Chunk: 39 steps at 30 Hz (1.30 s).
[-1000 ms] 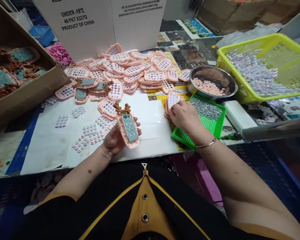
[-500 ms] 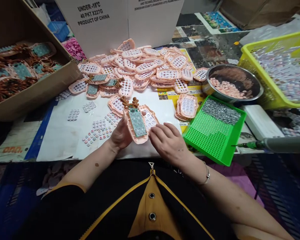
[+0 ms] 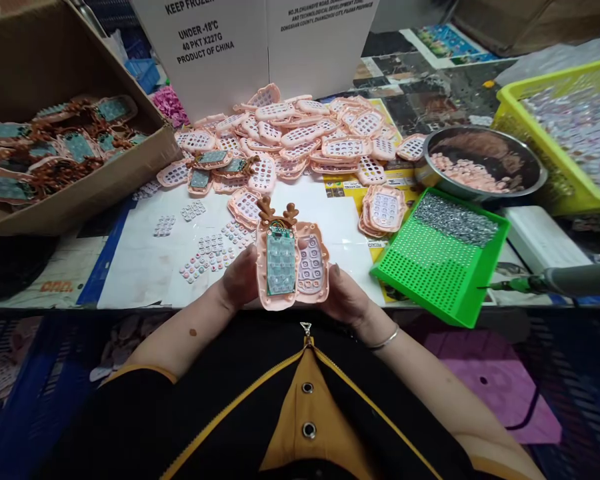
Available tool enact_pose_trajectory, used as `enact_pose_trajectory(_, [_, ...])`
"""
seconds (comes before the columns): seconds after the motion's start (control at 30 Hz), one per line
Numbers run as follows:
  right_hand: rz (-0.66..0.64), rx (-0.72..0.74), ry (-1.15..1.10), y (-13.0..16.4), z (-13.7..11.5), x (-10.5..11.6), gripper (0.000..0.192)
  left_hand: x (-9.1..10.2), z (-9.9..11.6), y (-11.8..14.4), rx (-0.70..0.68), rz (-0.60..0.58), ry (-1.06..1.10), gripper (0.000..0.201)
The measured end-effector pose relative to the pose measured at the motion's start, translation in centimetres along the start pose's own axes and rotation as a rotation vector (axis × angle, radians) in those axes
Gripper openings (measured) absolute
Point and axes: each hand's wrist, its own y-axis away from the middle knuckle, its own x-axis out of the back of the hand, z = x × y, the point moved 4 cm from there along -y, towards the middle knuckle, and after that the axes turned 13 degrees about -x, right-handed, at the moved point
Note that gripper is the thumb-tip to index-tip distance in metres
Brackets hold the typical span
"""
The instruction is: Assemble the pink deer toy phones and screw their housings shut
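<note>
Here, at the near edge of the flat white sheet (image 3: 130,277), the left hand (image 3: 241,277) grips an oblong pink plastic shell (image 3: 281,270), long axis and brown antlers (image 3: 267,211) pointing forward, beside the pink plastic keypad shell (image 3: 311,267) the right hand (image 3: 347,297) grasps.

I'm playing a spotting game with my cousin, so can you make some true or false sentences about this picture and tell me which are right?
1. The left hand holds the antlered piece. True.
2. The right hand is empty. False: the right hand holds a pink shell.
3. The green tray has silvery bits in it. True.
4. The bowl has blue bits in it. False: the bowl has pink bits in it.
5. The yellow basket is right of the bowl. True.
</note>
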Motion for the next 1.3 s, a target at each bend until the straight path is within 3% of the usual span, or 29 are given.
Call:
enact_pose_trajectory(0.1, [0.015,0.005,-0.03,-0.3,0.5,-0.2,0.07,0.0,-0.2,0.2,0.041,-0.036,-0.009,0.078])
enact_pose_trajectory(0.2, [0.099,0.073,-0.066,-0.3,0.0,0.1,0.066,0.6,0.4,0.0,-0.013,-0.009,-0.07,0.073])
enact_pose_trajectory(0.33, [0.205,0.129,-0.123,-0.4,-0.9,0.2,0.056,1.4,1.5,-0.5,-0.117,0.067,-0.278,0.061])
enact_pose_trajectory(0.47, [0.231,0.137,-0.074,-1.0,-1.0,-0.3,0.06,1.2,1.2,-0.8,-0.07,0.075,-0.423,0.052])
enact_pose_trajectory(0.67, [0.231,0.171,-0.014,-1.4,-0.8,-0.7,0.068,0.5,0.8,-1.2,-0.052,0.143,-0.481,0.056])
enact_pose_trajectory(0.83, [0.24,0.17,0.016,-1.2,-0.8,-0.7,0.068,0.1,0.5,-1.3,0.001,0.127,-0.48,0.061])
enact_pose_trajectory(1.0, [0.229,0.191,0.02,-1.3,-0.5,-0.3,0.065,0.3,0.2,-1.4,-0.059,0.094,-0.622,0.07])
enact_pose_trajectory(1.13, [0.174,0.167,0.046,-1.0,-0.1,-0.1,0.061,0.5,0.0,-1.3,-0.06,0.033,-0.503,0.081])
enact_pose_trajectory(1.3, [-0.01,0.165,0.297,0.1,-0.7,-1.2,0.05,0.5,-0.7,-0.8,0.138,0.007,-0.125,0.07])
